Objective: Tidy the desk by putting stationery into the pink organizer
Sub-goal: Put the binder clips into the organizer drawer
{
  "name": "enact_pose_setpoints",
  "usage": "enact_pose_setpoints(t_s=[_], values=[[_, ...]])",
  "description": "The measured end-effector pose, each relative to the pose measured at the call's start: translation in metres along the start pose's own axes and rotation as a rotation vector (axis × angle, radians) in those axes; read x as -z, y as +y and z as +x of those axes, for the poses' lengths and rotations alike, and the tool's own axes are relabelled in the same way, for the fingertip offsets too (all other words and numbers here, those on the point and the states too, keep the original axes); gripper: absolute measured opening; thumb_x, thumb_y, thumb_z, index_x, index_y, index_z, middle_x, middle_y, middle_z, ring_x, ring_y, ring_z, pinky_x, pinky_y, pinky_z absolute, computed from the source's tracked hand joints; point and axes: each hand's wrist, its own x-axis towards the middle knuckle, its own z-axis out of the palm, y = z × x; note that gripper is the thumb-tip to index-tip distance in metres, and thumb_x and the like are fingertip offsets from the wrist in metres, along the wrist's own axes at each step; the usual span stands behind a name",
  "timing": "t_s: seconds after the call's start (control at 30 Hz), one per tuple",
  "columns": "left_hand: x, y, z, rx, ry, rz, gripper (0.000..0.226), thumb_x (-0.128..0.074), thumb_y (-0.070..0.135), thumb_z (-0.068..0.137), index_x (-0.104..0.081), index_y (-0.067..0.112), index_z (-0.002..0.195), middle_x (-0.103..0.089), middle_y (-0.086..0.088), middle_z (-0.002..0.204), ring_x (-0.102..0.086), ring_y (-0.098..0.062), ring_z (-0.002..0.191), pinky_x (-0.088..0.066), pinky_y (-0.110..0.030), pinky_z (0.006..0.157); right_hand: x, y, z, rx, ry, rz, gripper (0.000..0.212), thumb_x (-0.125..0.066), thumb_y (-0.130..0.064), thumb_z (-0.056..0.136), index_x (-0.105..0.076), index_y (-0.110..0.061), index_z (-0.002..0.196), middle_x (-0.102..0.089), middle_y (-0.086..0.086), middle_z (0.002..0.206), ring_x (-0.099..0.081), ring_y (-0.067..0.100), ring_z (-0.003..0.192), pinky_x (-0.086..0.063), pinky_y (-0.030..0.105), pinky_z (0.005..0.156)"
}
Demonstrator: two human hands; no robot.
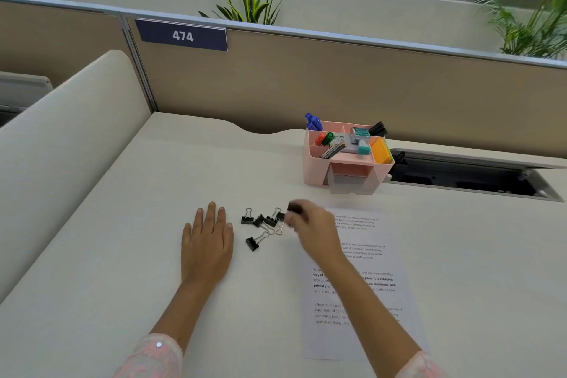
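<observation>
The pink organizer stands at the back of the desk, holding blue pens, markers, a stamp, cards and orange sticky notes; its small clear drawer is pulled out at the front. Several black binder clips lie in a loose cluster on the desk, one clip a little nearer to me. My right hand hovers at the cluster's right edge, fingers pinched on a black binder clip; it is blurred. My left hand lies flat on the desk, fingers spread, just left of the clips.
A printed sheet of paper lies under my right forearm. An open cable tray is sunk into the desk right of the organizer. A beige partition wall closes the back; a cream side panel borders the left.
</observation>
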Motion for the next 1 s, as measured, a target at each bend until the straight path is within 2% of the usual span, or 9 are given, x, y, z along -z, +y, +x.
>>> enact_pose_setpoints(t_s=[0.13, 0.23, 0.37, 0.5, 0.63, 0.73, 0.8, 0.9, 1.0], values=[[0.000, 0.000, -0.001, -0.005, 0.007, -0.010, 0.068, -0.005, 0.044, 0.090, -0.037, 0.015, 0.143, -0.028, -0.003, 0.153, -0.023, -0.025, 0.142, -0.020, -0.047, 0.112, 0.047, -0.006, 0.039, -0.026, 0.102, 0.074, 0.010, -0.053, -0.007, 0.092, -0.057, -0.010, 0.100, -0.069, 0.008, 0.087, -0.066, 0.022, 0.081, -0.057, 0.037, 0.075], [0.001, 0.001, -0.001, -0.002, 0.007, -0.026, 0.068, -0.005, 0.045, 0.090, -0.037, 0.017, 0.143, -0.028, -0.002, 0.153, -0.023, -0.024, 0.142, -0.019, -0.046, 0.112, 0.081, 0.006, 0.074, -0.028, 0.179, -0.141, 0.010, -0.051, -0.007, 0.092, -0.057, -0.009, 0.100, -0.068, 0.011, 0.092, -0.064, 0.027, 0.087, -0.054, 0.044, 0.079], [0.001, 0.001, 0.000, -0.003, 0.009, -0.037, 0.067, -0.007, 0.044, 0.090, -0.040, 0.016, 0.142, -0.030, -0.003, 0.152, -0.025, -0.025, 0.141, -0.021, -0.048, 0.111, 0.112, 0.021, 0.102, -0.107, 0.123, -0.455, 0.022, -0.055, -0.012, 0.092, -0.063, -0.008, 0.111, -0.067, 0.013, 0.102, -0.060, 0.030, 0.100, -0.048, 0.034, 0.084], [0.002, 0.000, 0.000, 0.000, 0.007, -0.035, 0.067, -0.007, 0.044, 0.090, -0.039, 0.016, 0.142, -0.030, -0.003, 0.153, -0.025, -0.025, 0.141, -0.021, -0.047, 0.111, 0.117, 0.025, 0.116, -0.188, -0.033, -0.697, 0.024, -0.059, -0.021, 0.090, -0.068, -0.012, 0.111, -0.063, 0.013, 0.105, -0.055, 0.032, 0.100, -0.049, 0.040, 0.089], [0.001, 0.000, 0.001, -0.004, 0.004, -0.034, 0.065, -0.009, 0.043, 0.091, -0.040, 0.015, 0.141, -0.031, -0.003, 0.152, -0.027, -0.025, 0.140, -0.022, -0.048, 0.111, 0.108, 0.023, 0.118, -0.133, -0.106, -0.709, 0.029, -0.053, -0.005, 0.091, -0.067, -0.013, 0.115, -0.063, 0.010, 0.119, -0.055, 0.029, 0.108, -0.047, 0.034, 0.094], [0.000, 0.000, 0.001, -0.001, 0.006, -0.031, 0.065, -0.010, 0.043, 0.091, -0.041, 0.015, 0.141, -0.032, -0.003, 0.151, -0.028, -0.025, 0.140, -0.023, -0.048, 0.110, 0.103, 0.026, 0.118, -0.142, -0.103, -0.651, 0.032, -0.055, 0.001, 0.088, -0.067, -0.013, 0.114, -0.065, 0.008, 0.119, -0.057, 0.026, 0.107, -0.047, 0.033, 0.094], [-0.001, 0.000, 0.000, 0.001, 0.006, -0.036, 0.066, -0.008, 0.044, 0.091, -0.039, 0.016, 0.142, -0.030, -0.002, 0.153, -0.025, -0.024, 0.141, -0.021, -0.047, 0.112, 0.102, 0.029, 0.115, -0.135, -0.028, -0.602, 0.030, -0.057, -0.003, 0.088, -0.067, -0.012, 0.114, -0.067, 0.009, 0.116, -0.059, 0.026, 0.106, -0.048, 0.035, 0.093], [-0.001, -0.001, 0.000, 0.003, 0.006, -0.036, 0.068, -0.006, 0.045, 0.090, -0.037, 0.017, 0.143, -0.027, -0.001, 0.154, -0.022, -0.023, 0.142, -0.019, -0.046, 0.112, 0.105, 0.037, 0.101, -0.069, 0.343, -0.432, 0.018, -0.059, -0.011, 0.088, -0.070, -0.010, 0.102, -0.069, 0.009, 0.103, -0.060, 0.024, 0.096, -0.047, 0.032, 0.078], [-0.002, -0.001, 0.000, 0.001, -0.001, -0.027, 0.069, -0.004, 0.046, 0.089, -0.034, 0.018, 0.144, -0.024, 0.000, 0.155, -0.020, -0.022, 0.143, -0.017, -0.045, 0.113, 0.105, 0.051, 0.089, -0.210, 0.649, -0.218, 0.016, -0.057, -0.019, 0.088, -0.062, -0.010, 0.101, -0.063, 0.011, 0.103, -0.057, 0.023, 0.087, -0.049, 0.035, 0.071]])
